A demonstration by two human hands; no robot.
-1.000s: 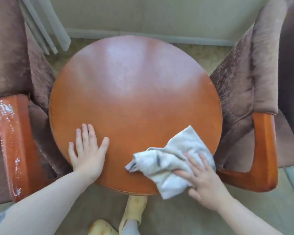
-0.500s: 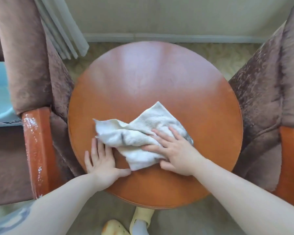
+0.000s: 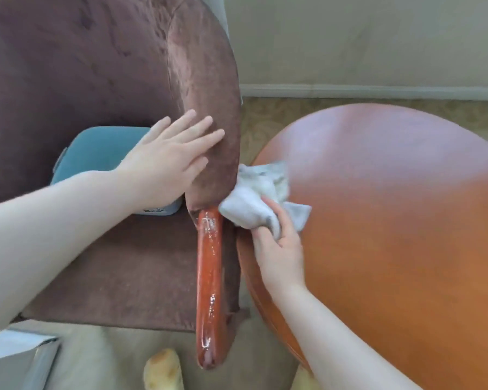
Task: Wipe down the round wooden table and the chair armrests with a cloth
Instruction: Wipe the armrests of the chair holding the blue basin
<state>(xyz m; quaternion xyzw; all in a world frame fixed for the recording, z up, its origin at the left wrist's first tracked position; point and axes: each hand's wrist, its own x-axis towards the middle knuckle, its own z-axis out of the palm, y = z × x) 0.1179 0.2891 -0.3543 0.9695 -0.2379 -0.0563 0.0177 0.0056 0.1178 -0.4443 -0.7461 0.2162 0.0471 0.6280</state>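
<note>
The right hand (image 3: 279, 246) grips a bunched grey cloth (image 3: 258, 198), fingers curled round it, at the left edge of the round wooden table (image 3: 392, 220), just beside the top of the armrest (image 3: 210, 282). The left hand (image 3: 166, 161) lies flat with straight fingers against the brown upholstered wing of the chair (image 3: 82, 66), holding nothing. A blue cushion (image 3: 96, 153) sits on the seat behind that hand. The armrest's long axis runs from the chair back toward the viewer, its rounded end nearest; white scuffs mark its top. A yellow slipper (image 3: 162, 370) shows on the carpet below.
</note>
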